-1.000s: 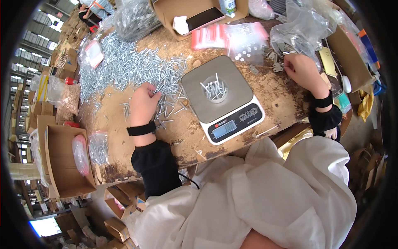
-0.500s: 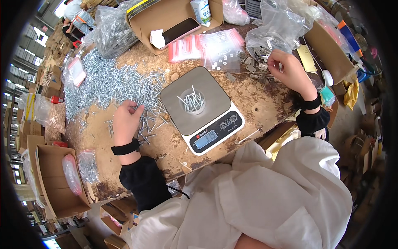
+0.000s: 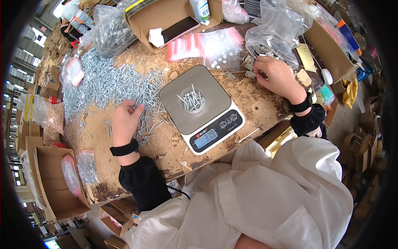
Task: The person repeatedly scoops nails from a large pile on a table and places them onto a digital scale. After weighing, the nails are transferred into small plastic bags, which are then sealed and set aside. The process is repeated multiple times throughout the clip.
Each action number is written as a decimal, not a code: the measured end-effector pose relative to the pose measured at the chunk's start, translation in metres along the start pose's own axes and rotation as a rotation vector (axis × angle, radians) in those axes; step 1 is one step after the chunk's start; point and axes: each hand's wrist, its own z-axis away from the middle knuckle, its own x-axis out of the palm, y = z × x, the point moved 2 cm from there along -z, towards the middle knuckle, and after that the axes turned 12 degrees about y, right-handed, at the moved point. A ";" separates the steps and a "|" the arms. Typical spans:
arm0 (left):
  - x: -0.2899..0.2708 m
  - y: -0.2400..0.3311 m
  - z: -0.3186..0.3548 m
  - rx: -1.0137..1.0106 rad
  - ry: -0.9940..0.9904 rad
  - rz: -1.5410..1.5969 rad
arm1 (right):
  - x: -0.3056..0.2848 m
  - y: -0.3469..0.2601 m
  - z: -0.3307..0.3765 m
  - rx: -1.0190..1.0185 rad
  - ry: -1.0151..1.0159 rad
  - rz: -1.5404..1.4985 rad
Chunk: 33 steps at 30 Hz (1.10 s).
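Observation:
A digital kitchen scale (image 3: 207, 87) stands in the middle of the table, its display lit. On its plate sits a small clear round cup (image 3: 193, 108) with several silver screws in it. To the left spreads a big heap of loose screws (image 3: 99, 79). My left hand (image 3: 126, 120) rests at the heap's near edge, fingers curled in; what they hold, if anything, is hidden. Right of the scale, my right hand (image 3: 277, 76) is bent over small metal plates (image 3: 249, 66), its fingertips closed together. Whatever is between them is too small to make out.
At the back are an open carton (image 3: 143, 25) with a phone (image 3: 180, 30) and a drink pack, red-edged zip bags (image 3: 184, 49), bags of white round parts (image 3: 222, 50), and a large clear plastic bag (image 3: 277, 29). An open box (image 3: 56, 182) stands low on the left.
My right hand has moved left and slightly nearer over the metal plates, and its fingers have curled downward. My left hand, the scale and the cup have stayed nearly still.

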 end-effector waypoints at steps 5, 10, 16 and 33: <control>-0.001 0.001 0.001 0.002 -0.006 0.000 | -0.005 -0.009 -0.003 0.006 -0.037 0.018; -0.003 0.007 0.002 -0.008 -0.011 0.009 | 0.005 -0.002 -0.001 -0.020 -0.034 0.044; -0.003 0.005 0.003 -0.010 -0.011 0.010 | -0.003 -0.016 -0.006 -0.105 -0.024 0.051; -0.008 0.013 0.006 -0.062 0.000 0.005 | 0.009 -0.096 -0.112 -0.386 -0.031 -0.600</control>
